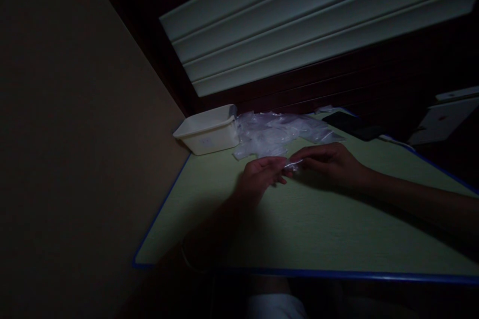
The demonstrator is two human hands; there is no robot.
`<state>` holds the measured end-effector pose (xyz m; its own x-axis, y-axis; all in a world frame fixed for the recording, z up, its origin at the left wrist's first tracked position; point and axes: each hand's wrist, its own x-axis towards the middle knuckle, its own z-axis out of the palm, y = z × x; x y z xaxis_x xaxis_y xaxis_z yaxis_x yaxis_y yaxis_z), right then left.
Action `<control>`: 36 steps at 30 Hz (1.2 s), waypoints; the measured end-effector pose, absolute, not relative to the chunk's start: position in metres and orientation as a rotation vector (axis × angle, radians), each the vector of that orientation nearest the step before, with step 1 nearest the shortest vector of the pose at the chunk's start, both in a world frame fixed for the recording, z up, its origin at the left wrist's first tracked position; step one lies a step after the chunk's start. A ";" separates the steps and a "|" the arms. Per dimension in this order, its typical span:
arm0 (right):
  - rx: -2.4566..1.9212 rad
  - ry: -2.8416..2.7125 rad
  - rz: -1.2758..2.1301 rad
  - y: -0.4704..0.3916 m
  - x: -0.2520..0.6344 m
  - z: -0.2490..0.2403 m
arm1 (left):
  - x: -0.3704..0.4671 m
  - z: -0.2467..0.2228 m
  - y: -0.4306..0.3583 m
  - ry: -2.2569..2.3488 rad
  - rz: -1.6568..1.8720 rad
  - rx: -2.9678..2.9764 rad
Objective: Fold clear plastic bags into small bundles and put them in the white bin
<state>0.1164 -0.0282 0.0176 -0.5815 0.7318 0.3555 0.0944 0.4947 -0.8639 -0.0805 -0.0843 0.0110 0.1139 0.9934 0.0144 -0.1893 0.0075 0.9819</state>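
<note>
Small clear plastic piece (294,165), glinting along its upper edge, is held above the middle of the table, pinched between the fingertips of both hands. Nearest of all, below the near edge, a patch of white cloth (277,306) shows in the shadow. Blue edging (337,275) runs along that side of the pale green table (318,232). A thin band (185,256) circles the left forearm, which lies in deep shade. Farther in, the left hand (262,173) grips the plastic from the left, fingers bent; the right hand (335,161) meets it from the right, thumb and fingers drawn together on it.

Just beyond the hands spreads a loose heap of clear plastic bags (269,134). To its left, touching or nearly so, stands a white tub (211,140), its inside mostly hidden. Right of the heap lies a dark flat object (352,125), too dim to identify, with a white cable (396,142) near it. Farthest off rises a pale slatted panel (299,25) in a dark frame.
</note>
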 end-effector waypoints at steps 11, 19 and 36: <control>-0.687 -1.947 1.224 -0.031 0.114 0.015 | -0.075 0.010 -0.084 1.144 1.324 1.203; -0.779 -1.987 1.244 -0.026 0.112 0.012 | -0.073 0.007 -0.084 1.196 1.407 1.220; -0.810 -1.886 1.282 -0.025 0.111 0.015 | -0.081 0.004 -0.079 1.196 1.282 1.250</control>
<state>0.1105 -0.0254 0.0148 -0.5549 0.8066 0.2039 0.1073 0.3124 -0.9439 -0.0809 -0.0791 0.0040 -0.0279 0.9970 0.0724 0.0028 -0.0724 0.9974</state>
